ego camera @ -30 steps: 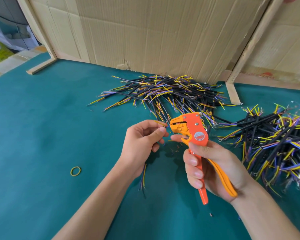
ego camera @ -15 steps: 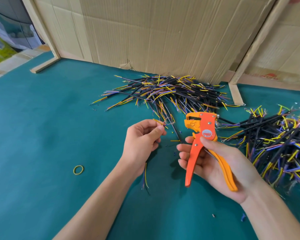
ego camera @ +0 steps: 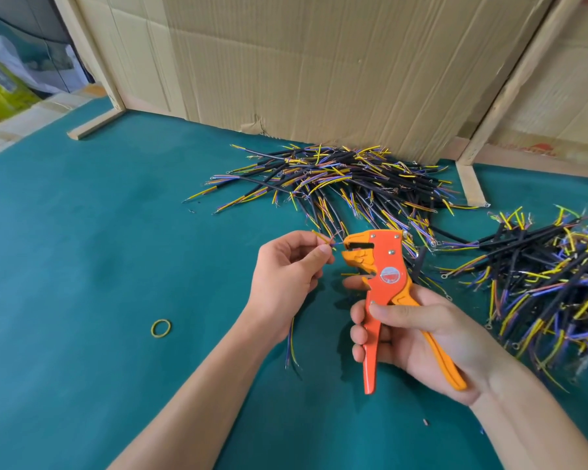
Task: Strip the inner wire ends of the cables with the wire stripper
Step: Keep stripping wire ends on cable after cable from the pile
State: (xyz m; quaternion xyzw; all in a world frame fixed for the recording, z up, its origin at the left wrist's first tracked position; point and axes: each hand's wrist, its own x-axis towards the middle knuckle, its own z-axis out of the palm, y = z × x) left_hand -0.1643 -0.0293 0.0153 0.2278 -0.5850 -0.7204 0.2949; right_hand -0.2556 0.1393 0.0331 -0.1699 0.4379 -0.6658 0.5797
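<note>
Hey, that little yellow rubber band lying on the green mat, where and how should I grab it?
Pinch the small yellow rubber band from straight above, thumb and forefinger closing across one side of its loop. It lies flat on the green felt mat with nothing touching it, so no edge offers a sideways hold; the left hand is nearer but grips a cable.

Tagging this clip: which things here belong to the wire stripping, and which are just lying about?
Job: wire stripper in right hand; cable pinched by left hand; cable piles.
Lying about: rubber band; cardboard; wooden strips.
</note>
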